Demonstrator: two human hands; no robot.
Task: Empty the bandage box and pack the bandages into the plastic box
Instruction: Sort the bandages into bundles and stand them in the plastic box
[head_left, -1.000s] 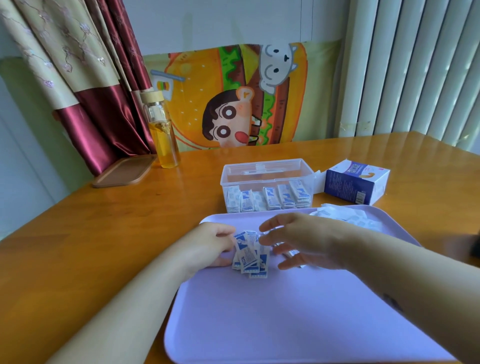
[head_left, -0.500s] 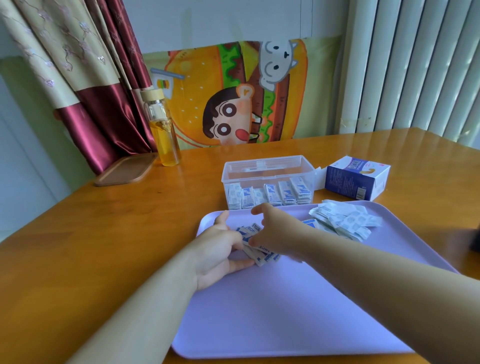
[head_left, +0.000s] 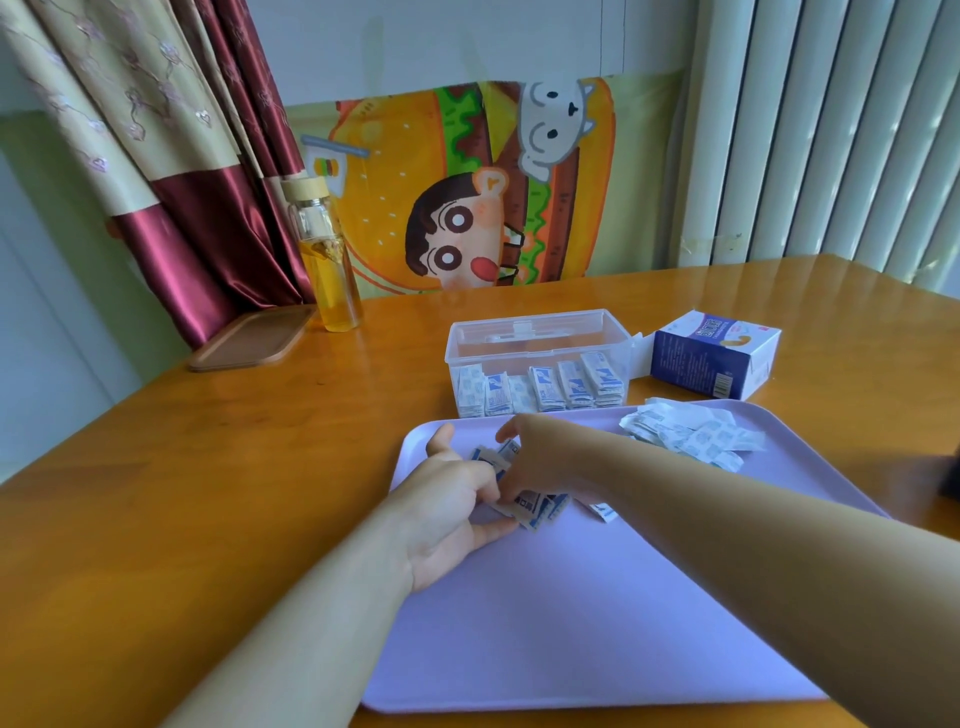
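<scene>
At the far left corner of a lilac tray, the left hand and right hand each curl fingers around one small bunch of bandages. Beyond the tray's far edge, on the worktop, sit the part-filled plastic box and the bandage box.

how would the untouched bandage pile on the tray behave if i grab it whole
The loose pile is thin flat wrapped strips, so probably light and floppy. Fanned out on the smooth tray, they would likely slide apart rather than lift together.
</scene>
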